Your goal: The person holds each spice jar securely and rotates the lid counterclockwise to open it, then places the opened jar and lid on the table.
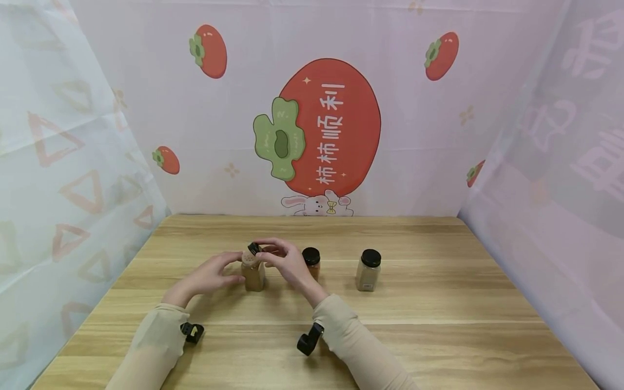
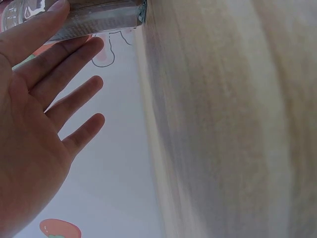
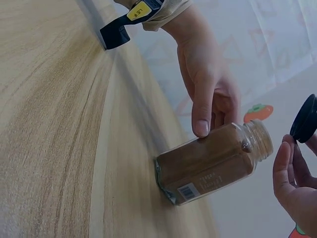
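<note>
A clear glass spice jar (image 1: 254, 277) filled with brown powder stands upright on the wooden table. Its top shows a pale insert with small holes, and the threaded neck is bare in the right wrist view. My left hand (image 1: 209, 275) holds the jar's side between thumb and forefinger, while the other fingers (image 2: 81, 134) spread out straight. Just above the jar's mouth, my right hand (image 1: 291, 266) pinches a black screw cap (image 3: 305, 119), which is tilted and apart from the neck.
Behind my right wrist stands a black-capped jar (image 1: 312, 260) with reddish-brown contents, partly hidden. Further right is another black-capped jar (image 1: 368, 271) with pale contents. Printed cloth (image 1: 414, 135) hangs along the table's back and sides. Each sleeve carries a black wrist device (image 1: 310, 340).
</note>
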The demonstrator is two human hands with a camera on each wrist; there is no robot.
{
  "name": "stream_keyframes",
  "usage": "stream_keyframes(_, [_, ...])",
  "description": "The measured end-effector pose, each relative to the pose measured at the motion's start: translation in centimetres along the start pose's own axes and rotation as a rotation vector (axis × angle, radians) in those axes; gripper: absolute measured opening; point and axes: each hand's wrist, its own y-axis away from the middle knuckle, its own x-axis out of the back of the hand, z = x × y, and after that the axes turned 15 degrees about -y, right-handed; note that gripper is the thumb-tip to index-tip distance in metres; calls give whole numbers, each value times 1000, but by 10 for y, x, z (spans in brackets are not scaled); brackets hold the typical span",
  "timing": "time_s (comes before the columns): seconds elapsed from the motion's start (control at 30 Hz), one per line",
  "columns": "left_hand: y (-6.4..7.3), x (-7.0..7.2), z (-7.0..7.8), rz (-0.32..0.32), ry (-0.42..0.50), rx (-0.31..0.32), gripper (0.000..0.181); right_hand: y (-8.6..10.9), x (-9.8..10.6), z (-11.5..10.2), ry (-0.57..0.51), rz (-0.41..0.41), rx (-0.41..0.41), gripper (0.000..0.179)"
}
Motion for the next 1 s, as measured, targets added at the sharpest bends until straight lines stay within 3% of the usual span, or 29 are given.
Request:
stream_keyframes(0.77, [0, 0, -1, -5, 7, 16, 59, 3, 2, -1, -47, -11, -52, 36])
stream_keyframes(1.0, [0, 0, -1, -7, 18, 11, 58, -8, 11, 26, -46, -20, -56, 37])
